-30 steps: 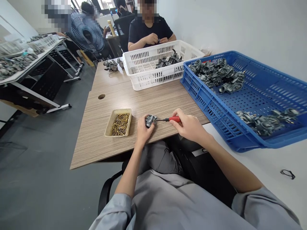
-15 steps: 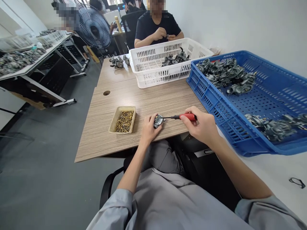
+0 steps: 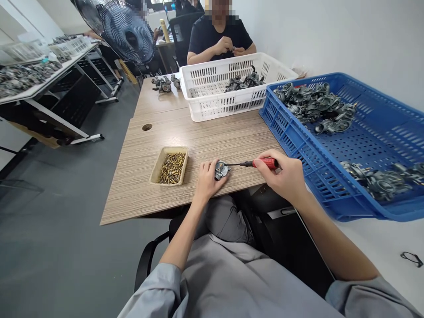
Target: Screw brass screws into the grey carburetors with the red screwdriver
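two bare hands work near the near edge of the wooden tabletop [image 3: 198, 132]. the left hand [image 3: 207, 179] curls around a small grey carburetor part [image 3: 221, 169], pinning it to the wood. the right hand [image 3: 285, 176] grips a red-handled screwdriver [image 3: 261, 163], its tip touching the part. it seems best to hold the shaft in line with the screw and press the part flat, so the tip cannot slip.

a tray of brass screws [image 3: 155, 170] sits just left of the left hand. a blue crate [image 3: 291, 145] of carburetors crowds the right hand at the right edge. a white basket [image 3: 215, 104] and a seated co-worker [image 3: 218, 37] are at the far edge.
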`<action>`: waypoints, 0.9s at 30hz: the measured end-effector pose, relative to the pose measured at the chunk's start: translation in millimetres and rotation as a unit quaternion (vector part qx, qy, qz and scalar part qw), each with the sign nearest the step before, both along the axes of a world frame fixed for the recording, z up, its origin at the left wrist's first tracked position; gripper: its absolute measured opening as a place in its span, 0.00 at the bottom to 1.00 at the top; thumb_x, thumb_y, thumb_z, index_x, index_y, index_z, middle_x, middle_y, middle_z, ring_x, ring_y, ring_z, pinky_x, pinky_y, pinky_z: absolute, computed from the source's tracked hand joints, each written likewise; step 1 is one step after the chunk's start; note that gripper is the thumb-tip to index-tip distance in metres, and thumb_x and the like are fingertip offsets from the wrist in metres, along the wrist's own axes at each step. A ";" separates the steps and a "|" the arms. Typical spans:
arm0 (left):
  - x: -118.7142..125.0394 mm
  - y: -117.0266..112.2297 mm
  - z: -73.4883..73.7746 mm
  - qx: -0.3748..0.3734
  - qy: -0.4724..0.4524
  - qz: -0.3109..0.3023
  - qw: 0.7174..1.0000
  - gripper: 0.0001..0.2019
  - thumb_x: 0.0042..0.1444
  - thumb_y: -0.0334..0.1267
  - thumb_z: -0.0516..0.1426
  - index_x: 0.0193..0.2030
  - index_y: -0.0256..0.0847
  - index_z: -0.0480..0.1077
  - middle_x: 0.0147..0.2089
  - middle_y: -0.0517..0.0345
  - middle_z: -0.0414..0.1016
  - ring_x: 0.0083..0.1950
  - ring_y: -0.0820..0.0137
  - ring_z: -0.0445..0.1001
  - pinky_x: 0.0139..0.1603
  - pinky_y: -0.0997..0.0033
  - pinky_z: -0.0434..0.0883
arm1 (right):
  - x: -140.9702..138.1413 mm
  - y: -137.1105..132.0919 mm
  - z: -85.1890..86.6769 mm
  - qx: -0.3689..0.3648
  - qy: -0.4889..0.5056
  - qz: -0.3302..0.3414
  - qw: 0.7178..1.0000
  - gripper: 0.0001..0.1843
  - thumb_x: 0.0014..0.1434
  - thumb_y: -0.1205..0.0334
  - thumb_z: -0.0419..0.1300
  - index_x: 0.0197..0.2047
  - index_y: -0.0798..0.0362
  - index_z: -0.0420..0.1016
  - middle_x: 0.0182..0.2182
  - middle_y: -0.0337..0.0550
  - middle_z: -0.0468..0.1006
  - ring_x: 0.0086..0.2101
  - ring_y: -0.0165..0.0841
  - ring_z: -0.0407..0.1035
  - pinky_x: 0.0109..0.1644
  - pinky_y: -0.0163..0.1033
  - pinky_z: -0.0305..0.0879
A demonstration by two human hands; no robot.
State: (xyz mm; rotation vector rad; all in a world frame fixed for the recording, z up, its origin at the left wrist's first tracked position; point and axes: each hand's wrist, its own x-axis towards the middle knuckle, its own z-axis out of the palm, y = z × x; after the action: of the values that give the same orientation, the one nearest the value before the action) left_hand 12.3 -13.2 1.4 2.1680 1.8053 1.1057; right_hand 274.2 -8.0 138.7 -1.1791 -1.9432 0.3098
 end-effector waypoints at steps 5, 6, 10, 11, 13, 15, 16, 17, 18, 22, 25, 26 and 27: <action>-1.0 -0.3 -0.2 -0.011 -0.049 -0.027 0.998 0.31 0.65 0.43 0.68 0.72 0.45 0.64 0.62 0.45 0.74 0.63 0.53 0.77 0.67 0.52 0.77 | -1.1 0.4 -1.4 0.006 0.025 -0.034 0.999 0.19 0.71 0.47 0.66 0.32 0.49 0.80 0.22 0.36 0.75 0.22 0.31 0.65 0.31 0.40 0.59; -1.1 -0.7 0.0 -0.009 -0.048 -0.032 0.998 0.31 0.65 0.41 0.68 0.71 0.45 0.64 0.62 0.45 0.74 0.63 0.53 0.77 0.67 0.52 0.77 | -1.4 -0.2 -1.3 0.013 0.031 -0.044 0.998 0.19 0.71 0.47 0.66 0.30 0.49 0.79 0.21 0.36 0.73 0.21 0.30 0.64 0.31 0.40 0.58; -0.4 -2.2 0.9 -0.001 -0.013 -0.043 0.999 0.30 0.63 0.35 0.66 0.70 0.44 0.65 0.60 0.46 0.72 0.64 0.53 0.75 0.67 0.53 0.76 | -4.0 -2.3 -2.4 0.039 0.039 -0.055 0.997 0.20 0.71 0.49 0.66 0.29 0.49 0.80 0.21 0.37 0.74 0.22 0.31 0.64 0.31 0.40 0.58; -0.1 -2.3 1.1 -0.001 -0.008 -0.042 0.999 0.29 0.64 0.35 0.66 0.70 0.44 0.65 0.60 0.45 0.72 0.64 0.53 0.74 0.67 0.53 0.76 | -4.9 -2.2 -3.2 0.042 0.036 -0.048 0.997 0.19 0.71 0.49 0.66 0.30 0.49 0.81 0.21 0.37 0.75 0.22 0.31 0.65 0.31 0.40 0.59; 0.2 -1.8 1.3 -0.001 -0.003 -0.040 0.999 0.29 0.64 0.35 0.66 0.70 0.44 0.66 0.59 0.45 0.72 0.63 0.53 0.74 0.67 0.52 0.76 | -6.2 -1.0 -5.7 0.040 0.030 -0.035 0.998 0.18 0.71 0.50 0.65 0.30 0.49 0.82 0.22 0.38 0.77 0.23 0.32 0.67 0.31 0.40 0.60; 0.2 -0.8 1.2 -0.004 -0.001 -0.036 0.999 0.28 0.65 0.36 0.66 0.70 0.45 0.66 0.59 0.46 0.73 0.63 0.52 0.73 0.67 0.52 0.76 | -6.6 1.2 -8.5 0.033 0.027 -0.035 0.998 0.18 0.71 0.49 0.65 0.31 0.49 0.82 0.23 0.38 0.77 0.23 0.32 0.67 0.31 0.40 0.60; 0.1 -0.3 1.0 -0.007 0.000 -0.034 0.999 0.28 0.65 0.36 0.66 0.70 0.46 0.66 0.59 0.46 0.73 0.63 0.52 0.73 0.67 0.51 0.76 | -6.4 2.5 -10.0 0.028 0.027 -0.038 0.999 0.19 0.71 0.49 0.65 0.31 0.49 0.82 0.22 0.38 0.77 0.23 0.32 0.67 0.31 0.40 0.60; -0.1 0.3 0.7 -0.010 0.000 -0.032 0.999 0.28 0.65 0.35 0.66 0.70 0.46 0.66 0.60 0.46 0.74 0.63 0.52 0.73 0.66 0.51 0.75 | -6.1 3.9 -11.3 0.024 0.026 -0.042 0.998 0.19 0.71 0.49 0.65 0.30 0.49 0.82 0.22 0.38 0.77 0.23 0.32 0.66 0.31 0.40 0.60; -0.4 0.7 0.4 -0.014 -0.001 -0.030 0.999 0.28 0.65 0.35 0.65 0.70 0.46 0.66 0.60 0.46 0.74 0.64 0.51 0.73 0.67 0.51 0.75 | -5.8 5.2 -12.5 0.020 0.027 -0.046 0.998 0.19 0.71 0.48 0.65 0.30 0.49 0.82 0.22 0.37 0.76 0.23 0.32 0.66 0.31 0.40 0.60; -1.2 1.5 -0.6 -0.025 -0.015 -0.024 0.999 0.29 0.65 0.35 0.65 0.71 0.47 0.66 0.60 0.46 0.74 0.65 0.52 0.74 0.67 0.52 0.75 | -5.5 9.1 -15.5 0.007 0.028 -0.059 0.998 0.21 0.70 0.47 0.65 0.29 0.49 0.80 0.21 0.37 0.74 0.23 0.31 0.65 0.31 0.40 0.59; -1.5 1.2 0.2 -0.029 -0.021 -0.022 0.999 0.29 0.65 0.35 0.65 0.72 0.47 0.65 0.60 0.46 0.73 0.65 0.53 0.74 0.67 0.53 0.75 | -6.1 10.4 -15.6 -0.003 0.032 -0.063 0.998 0.21 0.70 0.47 0.64 0.28 0.49 0.79 0.20 0.37 0.73 0.23 0.32 0.64 0.32 0.41 0.58; -1.5 1.1 0.5 -0.029 -0.021 -0.022 0.999 0.29 0.66 0.35 0.65 0.72 0.47 0.65 0.60 0.46 0.73 0.65 0.53 0.75 0.67 0.53 0.75 | -6.1 10.7 -15.4 -0.007 0.033 -0.064 0.997 0.22 0.70 0.47 0.64 0.28 0.49 0.79 0.20 0.37 0.73 0.23 0.32 0.64 0.32 0.41 0.58; -1.5 1.0 0.8 -0.030 -0.021 -0.021 0.999 0.29 0.66 0.36 0.65 0.72 0.47 0.65 0.60 0.46 0.73 0.65 0.53 0.75 0.67 0.52 0.76 | -6.1 10.8 -15.0 -0.012 0.034 -0.065 0.997 0.22 0.71 0.47 0.63 0.28 0.49 0.79 0.20 0.37 0.72 0.23 0.32 0.64 0.32 0.42 0.58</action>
State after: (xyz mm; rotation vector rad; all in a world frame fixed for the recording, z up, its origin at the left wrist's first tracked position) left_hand 10.8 -12.2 2.1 2.1231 1.7433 1.0657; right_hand 268.2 2.8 123.6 -1.2878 -1.7997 0.3011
